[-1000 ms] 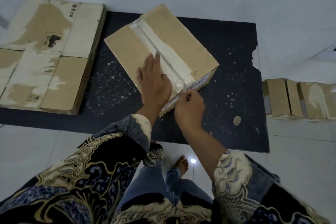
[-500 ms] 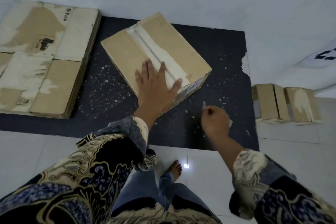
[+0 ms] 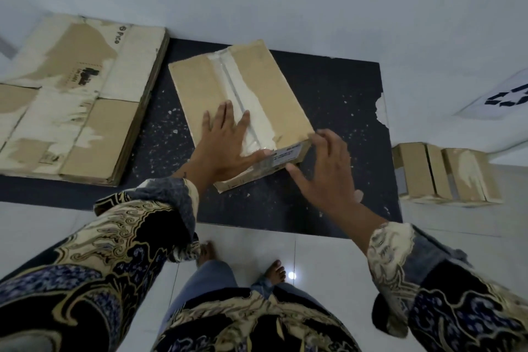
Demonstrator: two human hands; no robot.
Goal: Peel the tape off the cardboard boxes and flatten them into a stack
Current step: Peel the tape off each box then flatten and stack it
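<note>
Cardboard, scuffed where tape came away: the box [image 3: 243,111] sits on the dark mat [image 3: 343,100], beside the flattened stack [image 3: 77,100]. The left hand [image 3: 228,146] presses flat on top; the right hand [image 3: 328,171], fingers spread, holds nothing at the near corner. Remaining tape may tear the paper face — it seems glossy along the seam. The box's far end is hidden.
</note>
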